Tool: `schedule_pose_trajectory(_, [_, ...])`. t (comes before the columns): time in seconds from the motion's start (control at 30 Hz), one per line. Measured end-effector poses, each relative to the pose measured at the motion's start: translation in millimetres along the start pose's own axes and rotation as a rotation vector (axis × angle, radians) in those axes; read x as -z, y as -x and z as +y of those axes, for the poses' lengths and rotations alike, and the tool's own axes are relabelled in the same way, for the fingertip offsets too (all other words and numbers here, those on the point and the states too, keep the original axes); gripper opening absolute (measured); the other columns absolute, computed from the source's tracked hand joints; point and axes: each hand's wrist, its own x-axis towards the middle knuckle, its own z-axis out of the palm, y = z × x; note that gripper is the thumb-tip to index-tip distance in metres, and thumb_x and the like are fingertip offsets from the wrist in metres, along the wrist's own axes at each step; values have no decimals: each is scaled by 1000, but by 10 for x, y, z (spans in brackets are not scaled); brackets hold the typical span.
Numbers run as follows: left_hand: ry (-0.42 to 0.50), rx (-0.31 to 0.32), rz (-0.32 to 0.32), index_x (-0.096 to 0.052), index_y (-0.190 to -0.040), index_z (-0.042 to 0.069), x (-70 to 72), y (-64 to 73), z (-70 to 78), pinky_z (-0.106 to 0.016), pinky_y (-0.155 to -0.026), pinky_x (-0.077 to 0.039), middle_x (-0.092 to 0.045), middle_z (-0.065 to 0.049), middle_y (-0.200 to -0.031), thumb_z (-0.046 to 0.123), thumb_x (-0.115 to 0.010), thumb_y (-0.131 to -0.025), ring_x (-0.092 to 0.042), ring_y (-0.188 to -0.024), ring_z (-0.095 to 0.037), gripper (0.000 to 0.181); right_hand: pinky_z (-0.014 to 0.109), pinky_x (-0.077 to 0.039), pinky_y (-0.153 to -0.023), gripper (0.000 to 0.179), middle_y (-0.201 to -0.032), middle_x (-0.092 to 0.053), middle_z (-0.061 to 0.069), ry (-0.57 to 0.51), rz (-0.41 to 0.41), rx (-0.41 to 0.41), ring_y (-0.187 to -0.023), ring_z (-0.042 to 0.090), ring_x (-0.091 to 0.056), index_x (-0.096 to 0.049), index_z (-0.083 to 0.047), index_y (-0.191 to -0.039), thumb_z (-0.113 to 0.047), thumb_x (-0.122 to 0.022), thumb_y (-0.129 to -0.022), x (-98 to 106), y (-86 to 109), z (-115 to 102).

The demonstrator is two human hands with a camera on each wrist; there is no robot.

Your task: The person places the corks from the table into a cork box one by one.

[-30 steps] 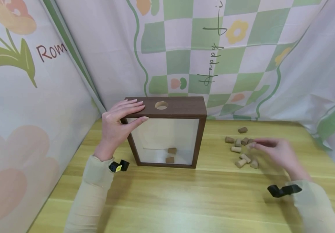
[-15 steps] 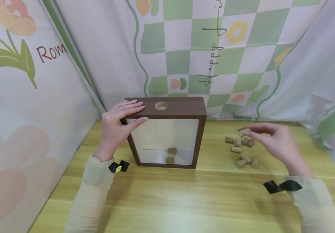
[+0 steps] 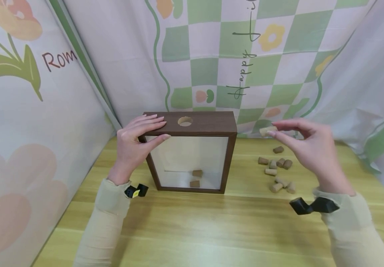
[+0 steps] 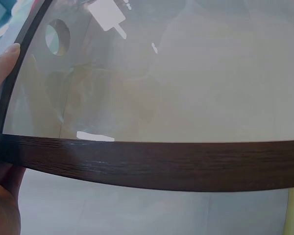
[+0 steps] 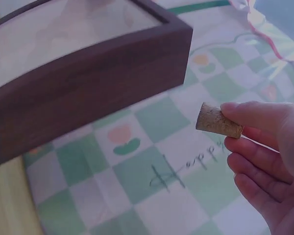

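Observation:
A dark brown shadow box (image 3: 208, 122) with a clear front and a round hole (image 3: 185, 121) in its top stands upright on the table. Two corks (image 3: 197, 173) lie inside at the bottom. My left hand (image 3: 137, 144) grips the box's upper left corner, fingers over the top and thumb along the front edge. In the left wrist view that thumb (image 4: 5, 66) lies against the frame. To the right of the box, my right hand (image 3: 313, 146) pinches a cork (image 3: 268, 131) in the air. The right wrist view shows this cork (image 5: 218, 121) between thumb and fingers, apart from the box.
Several loose corks (image 3: 271, 172) lie scattered on the wooden table (image 3: 192, 230), right of the box and below my right hand. A printed green-and-white checked curtain (image 3: 205, 70) hangs close behind the box. Another printed cloth (image 3: 45, 148) borders the table's left side.
My right hand has taken a cork from the scattered group, lifted it and carried it up and to the left. The left hand and the box have stayed put.

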Motion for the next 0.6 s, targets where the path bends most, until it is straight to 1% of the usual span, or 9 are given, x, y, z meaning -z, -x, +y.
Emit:
schedule_pose_trajectory(0.13, [-5,0,-1,-80,-110,5,-4,-1,-1,-42,-109,-45,-75,-6,-113,10,-93,-75,-68,-113,-25,38,18,-50,-95,22,-106,-76,8,-73,38,90,-102,14,-68,-78,-1,-108,-3,-83,-86,-86,-104,-179])
schedule_pose_trajectory(0.27, [-1,-2,5,-80,-109,5,-14,1,-7,-42,-109,-46,-75,-6,-112,7,-93,-73,-68,-112,-27,38,18,-53,-87,22,-103,-76,9,-102,56,149,-93,16,-69,-79,1,-104,0,-84,-83,-183,-213,-344])
schedule_pose_trajectory(0.33, [2,0,9,-80,-109,5,-17,2,-8,-42,-108,-46,-75,-6,-112,6,-93,-73,-69,-112,-27,38,18,-53,-85,21,-101,-77,7,-104,47,164,-90,16,-69,-79,1,-104,-1,-84,-83,-231,-265,-437])
schedule_pose_trajectory(0.43, [2,5,9,-81,-109,5,-17,3,-8,-42,-108,-46,-75,-5,-112,6,-92,-73,-69,-112,-27,37,18,-52,-86,21,-102,-77,4,-108,18,181,-92,15,-69,-80,-2,-104,-4,-85,-84,-304,-341,-585])
schedule_pose_trajectory(0.47, [2,7,9,-81,-109,5,-16,3,-10,-42,-109,-46,-75,-5,-112,6,-92,-74,-68,-112,-27,37,17,-52,-80,22,-102,-77,3,-111,6,180,-93,15,-69,-80,-3,-104,-6,-86,-84,-330,-365,-634])
schedule_pose_trajectory(0.6, [-2,11,3,-80,-110,5,-13,2,-9,-41,-109,-45,-75,-5,-113,7,-92,-75,-68,-113,-26,37,19,-52,-85,22,-104,-76,2,-122,-41,209,-99,14,-68,-81,-7,-104,-9,-87,-83,-449,-463,-801])
